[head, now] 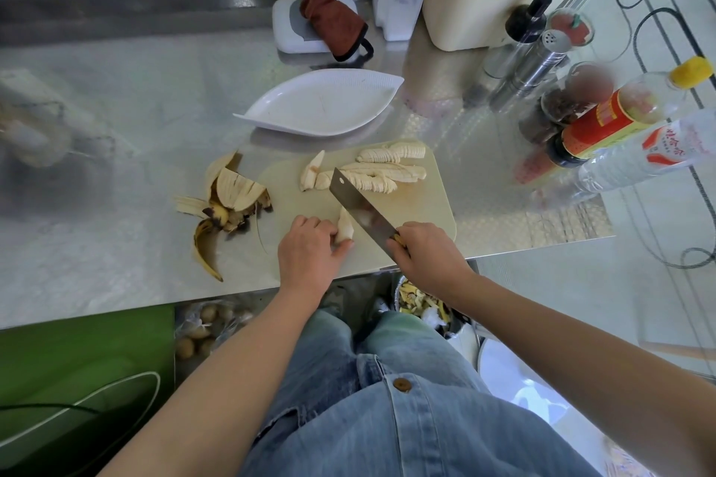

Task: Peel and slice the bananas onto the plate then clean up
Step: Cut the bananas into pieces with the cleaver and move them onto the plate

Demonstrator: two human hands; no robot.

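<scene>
On the board [426, 205], the left hand [310, 250] pinches a banana piece [344, 229]. The right hand [424, 250] grips the knife [358, 203], its blade perhaps touching the slices [387, 171]. The plate [321, 105] sits at 12 o'clock and the peels [228, 201] at 9, both on the bench [116, 120].

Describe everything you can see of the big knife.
The knife is a cleaver with a broad rectangular blade of shiny metal and a small hole near its far corner. The right hand grips its handle, mostly hidden. The blade slants over the cutting board, its far end over the banana slices. Whether its edge touches the board cannot be told.
</scene>
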